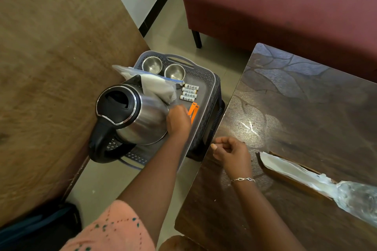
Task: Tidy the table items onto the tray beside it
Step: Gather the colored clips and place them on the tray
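A grey perforated tray (206,79) sits on a dark stool between two tables. It holds a steel kettle (140,116) with a black lid, two steel bowls (152,64), a clear zip bag (157,85) of white material, several white batteries (189,92) and an orange clip (193,108). My left hand (177,121) reaches over the tray just right of the kettle, fingers curled down onto the clip's near end. My right hand (230,151) rests on the edge of the dark patterned table (295,95), loosely curled and holding nothing.
A long wooden holder (289,177) lined with white paper and crumpled clear plastic lies on the dark table at the right. A brown wooden table (51,67) fills the left. A maroon bench (285,5) stands behind, on a tiled floor.
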